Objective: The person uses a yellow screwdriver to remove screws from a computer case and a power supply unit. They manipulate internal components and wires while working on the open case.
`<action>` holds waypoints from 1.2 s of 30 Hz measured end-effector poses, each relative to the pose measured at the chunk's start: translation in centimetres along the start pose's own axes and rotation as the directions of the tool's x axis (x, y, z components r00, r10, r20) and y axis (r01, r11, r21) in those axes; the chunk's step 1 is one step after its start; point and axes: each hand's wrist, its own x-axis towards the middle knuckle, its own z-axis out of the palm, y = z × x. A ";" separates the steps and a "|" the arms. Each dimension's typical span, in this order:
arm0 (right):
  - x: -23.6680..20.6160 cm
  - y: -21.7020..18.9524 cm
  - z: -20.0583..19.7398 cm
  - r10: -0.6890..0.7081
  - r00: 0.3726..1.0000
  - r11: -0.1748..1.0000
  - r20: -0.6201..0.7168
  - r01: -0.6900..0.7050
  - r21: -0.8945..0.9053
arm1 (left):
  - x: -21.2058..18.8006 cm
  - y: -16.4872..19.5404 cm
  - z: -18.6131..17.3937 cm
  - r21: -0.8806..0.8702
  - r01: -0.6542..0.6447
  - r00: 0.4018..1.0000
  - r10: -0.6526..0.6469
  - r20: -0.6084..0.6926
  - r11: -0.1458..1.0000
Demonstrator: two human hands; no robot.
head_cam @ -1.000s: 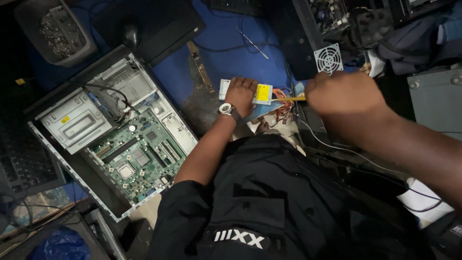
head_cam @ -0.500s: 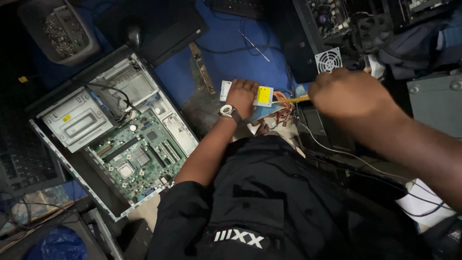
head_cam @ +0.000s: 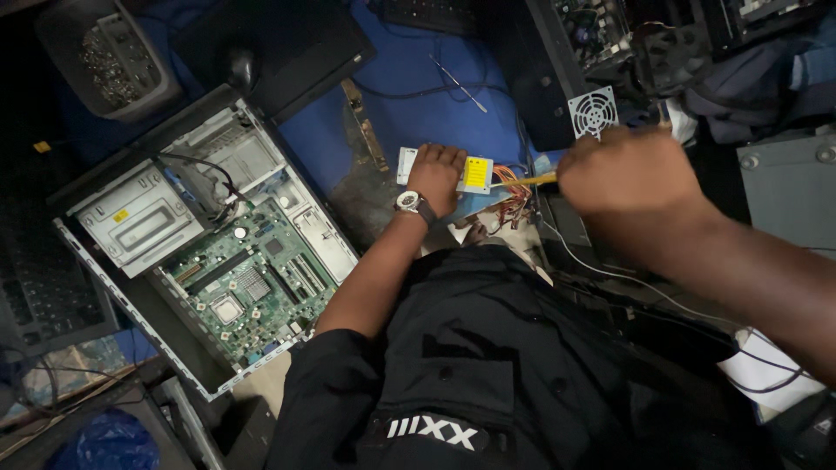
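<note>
My left hand [head_cam: 437, 175], with a wristwatch on the wrist, lies flat on a small grey metal power supply box [head_cam: 475, 174] that carries a yellow label and rests on a blue mat. A bundle of coloured wires [head_cam: 514, 187] comes out of the box's right side. My right hand [head_cam: 629, 171] is closed around the handle of a yellow screwdriver [head_cam: 527, 181], whose shaft points left at the box's right end. The hand is slightly blurred.
An open desktop computer case [head_cam: 205, 239] with a green motherboard lies to the left. A grey tub of screws [head_cam: 109, 57] sits top left. A fan grille [head_cam: 592, 110], black cases, a keyboard and loose cables crowd the top and right.
My right hand with the screwdriver has shifted slightly and stays at the box's right end. My left hand has stayed pressed on the box.
</note>
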 end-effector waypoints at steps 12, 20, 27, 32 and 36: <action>0.9 0.6 -0.2 -0.013 0.998 0.992 0.059 0.005 0.126 | -0.2 -0.3 0.1 0.002 0.011 1.000 -0.011 -0.023 1.000; 1.6 -1.8 -1.9 0.214 0.905 0.949 0.367 -0.282 0.143 | 0.1 -0.6 0.6 -0.005 0.025 1.000 -0.025 -0.004 1.000; 1.8 -0.4 -0.8 -0.081 0.977 0.987 -0.199 0.106 0.121 | -0.1 -0.6 0.5 0.000 0.006 0.999 -0.006 -0.054 1.000; 2.4 -1.1 -0.7 0.101 0.986 0.994 0.134 -0.106 0.030 | -0.1 -1.0 0.6 0.006 0.006 0.999 -0.005 -0.035 1.000; 2.0 -1.2 -0.6 0.120 0.977 0.991 0.176 -0.127 0.031 | 0.0 -1.2 1.0 0.010 0.010 1.000 -0.010 -0.030 1.000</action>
